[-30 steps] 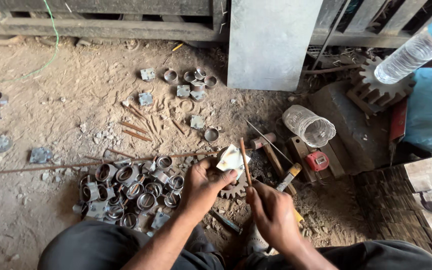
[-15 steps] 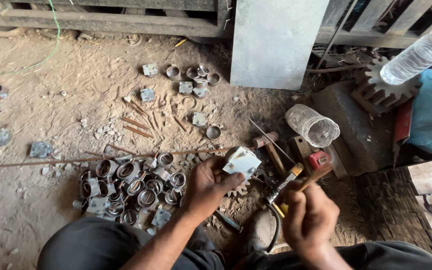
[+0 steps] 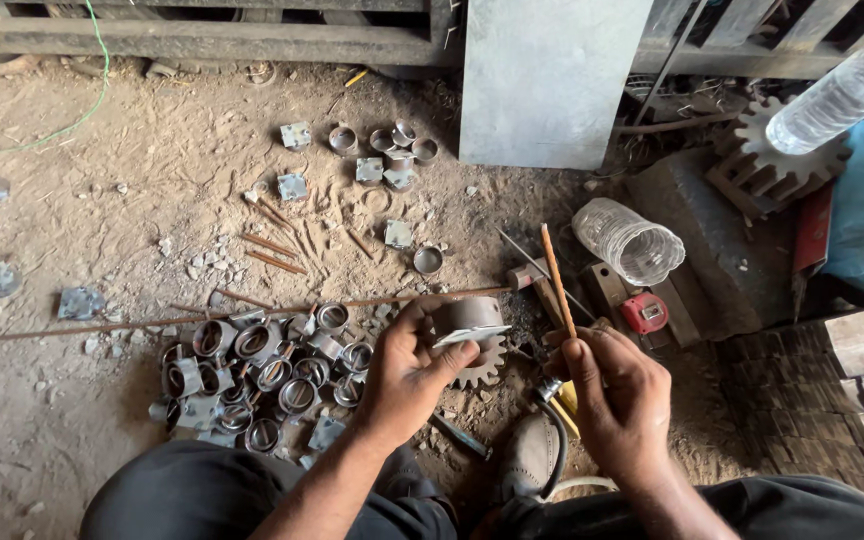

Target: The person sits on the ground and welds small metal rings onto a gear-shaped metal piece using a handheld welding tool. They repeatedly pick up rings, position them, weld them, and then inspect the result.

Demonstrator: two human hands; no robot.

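Squatting on a dirt floor, a person grips a ring-and-plate part [image 3: 467, 325] in the left hand [image 3: 407, 375], just over a gear [image 3: 482, 362], while the right hand [image 3: 617, 395] pinches a thin rod [image 3: 555, 275]; loosely held, the part could slip among rings [image 3: 252, 370] piled beyond.

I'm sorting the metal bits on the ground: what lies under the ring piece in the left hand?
Under the ring piece held by the left hand a toothed gear shows, lying on the dirt. Hand and piece cover most of the gear.
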